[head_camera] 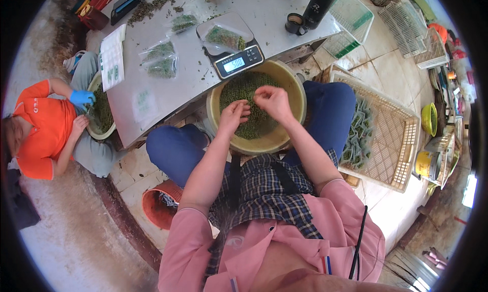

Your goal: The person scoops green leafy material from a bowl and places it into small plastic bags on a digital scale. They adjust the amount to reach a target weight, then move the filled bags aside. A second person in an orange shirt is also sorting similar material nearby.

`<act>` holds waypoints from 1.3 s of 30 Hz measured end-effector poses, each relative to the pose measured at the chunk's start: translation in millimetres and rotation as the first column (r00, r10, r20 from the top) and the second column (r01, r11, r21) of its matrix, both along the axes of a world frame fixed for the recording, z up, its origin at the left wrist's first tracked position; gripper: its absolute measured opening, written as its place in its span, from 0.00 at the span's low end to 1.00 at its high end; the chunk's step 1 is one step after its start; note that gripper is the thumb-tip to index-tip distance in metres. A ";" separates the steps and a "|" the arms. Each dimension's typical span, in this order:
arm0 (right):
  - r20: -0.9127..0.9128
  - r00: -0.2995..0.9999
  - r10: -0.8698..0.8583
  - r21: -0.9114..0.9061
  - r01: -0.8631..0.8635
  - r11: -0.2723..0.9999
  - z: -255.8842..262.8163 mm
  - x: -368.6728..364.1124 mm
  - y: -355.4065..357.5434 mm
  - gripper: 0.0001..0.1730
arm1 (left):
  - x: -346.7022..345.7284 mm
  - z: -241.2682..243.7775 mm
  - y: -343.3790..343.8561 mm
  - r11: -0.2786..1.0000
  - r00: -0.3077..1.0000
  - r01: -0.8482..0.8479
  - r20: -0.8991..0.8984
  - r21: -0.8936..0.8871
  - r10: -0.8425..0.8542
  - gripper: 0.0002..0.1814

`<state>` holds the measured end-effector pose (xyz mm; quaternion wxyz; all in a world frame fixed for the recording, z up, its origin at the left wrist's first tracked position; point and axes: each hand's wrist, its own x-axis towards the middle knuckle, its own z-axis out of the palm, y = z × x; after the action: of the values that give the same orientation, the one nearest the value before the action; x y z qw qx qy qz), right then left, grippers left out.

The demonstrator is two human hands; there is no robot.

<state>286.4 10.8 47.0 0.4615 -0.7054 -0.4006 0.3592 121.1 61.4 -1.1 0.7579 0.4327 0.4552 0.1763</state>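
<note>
A yellow plastic basin (pixel 259 143) between my knees holds many small green peppercorns or berries (pixel 249 128). My left hand (pixel 235 114) is over the basin with its fingers loosely curled; whether anything is in it cannot be told. To its right, my right hand (pixel 271 100) has thumb and fingertips pinched together above the berries, and anything between them is too small to tell. Beyond the basin, a digital scale (pixel 225 19) on the metal table bears a clear plastic bag of green produce (pixel 225 38). More filled bags (pixel 162 59) lie left of the scale.
On the metal table (pixel 187 63) stand a black thermos (pixel 318 7) and its cup (pixel 295 23). A plastic crate (pixel 392 139) with filled bags is at my right, an orange bucket (pixel 160 204) at lower left. A co-worker (pixel 47 128) in orange sits left with a basin (pixel 100 134).
</note>
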 end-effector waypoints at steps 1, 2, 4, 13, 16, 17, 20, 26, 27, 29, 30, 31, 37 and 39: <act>-0.085 0.995 -0.046 0.021 0.048 0.999 7.6 7.8 12.0 0.09 | -2.0 -3.4 1.5 0.999 1.000 0.004 -0.013 0.033 -0.004 0.17; -0.105 0.992 -0.065 0.077 0.074 0.994 12.7 14.8 26.5 0.09 | -3.9 -8.7 3.2 0.998 1.000 0.007 -0.027 0.065 -0.006 0.17; -0.085 0.990 -0.116 0.163 0.128 0.978 26.4 25.3 58.7 0.09 | -2.6 -13.6 5.2 0.993 0.999 0.023 -0.040 0.114 -0.018 0.15; 0.503 0.863 -0.055 0.147 -0.022 0.989 31.5 3.3 146.7 0.12 | -1.5 -36.1 4.8 0.965 0.994 0.102 0.022 0.241 -0.110 0.12; 0.256 0.953 0.162 0.010 -0.170 0.985 58.9 3.0 133.4 0.17 | -5.3 -36.7 5.8 0.973 0.995 0.093 0.015 0.212 -0.099 0.14; 0.268 0.959 0.092 0.104 -0.124 0.987 65.1 4.8 121.4 0.16 | -2.3 -26.8 5.5 0.979 0.996 0.082 0.014 0.186 -0.086 0.14; 0.130 0.988 -0.082 0.288 0.041 0.957 48.2 3.6 75.3 0.13 | -2.7 -20.0 7.8 0.979 0.999 -0.007 0.045 0.205 -0.002 0.14; 0.265 0.705 0.659 -0.823 -0.191 0.535 -150.1 20.7 -37.0 0.16 | -0.3 -14.9 11.0 0.962 0.989 -0.142 0.076 0.233 0.128 0.12; 0.161 0.616 0.771 -0.881 -0.262 0.393 -138.3 -4.2 -48.8 0.19 | -11.4 -21.4 8.2 0.961 0.989 -0.148 0.055 0.232 0.139 0.12; 0.281 0.568 0.773 -0.831 -0.260 0.492 -144.0 -25.1 -57.3 0.17 | -9.6 -23.5 9.4 0.962 0.993 -0.117 0.055 0.246 0.107 0.11; 0.290 0.580 0.761 -0.815 -0.268 0.515 -159.0 -27.4 -55.5 0.16 | -6.5 -23.9 9.8 0.965 0.995 -0.097 0.054 0.243 0.086 0.11; 0.295 0.590 0.751 -0.798 -0.280 0.534 -163.6 -30.8 -52.8 0.15 | -5.9 -25.2 9.8 0.968 0.996 -0.079 0.050 0.238 0.069 0.11; 0.303 0.805 0.510 -0.416 -0.370 0.831 -114.9 -35.5 -35.1 0.10 | -9.8 -38.9 4.4 0.910 0.999 -0.023 -0.030 0.413 0.039 0.12; 0.276 0.875 0.399 -0.171 -0.364 0.916 -61.1 -34.4 -23.7 0.11 | -9.6 -40.3 2.1 0.923 0.999 -0.007 -0.046 0.384 0.027 0.12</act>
<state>251.9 -12.9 -14.0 0.2732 -0.6844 -0.5769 0.3523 111.5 63.5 -41.3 0.6455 0.5728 0.4347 0.2574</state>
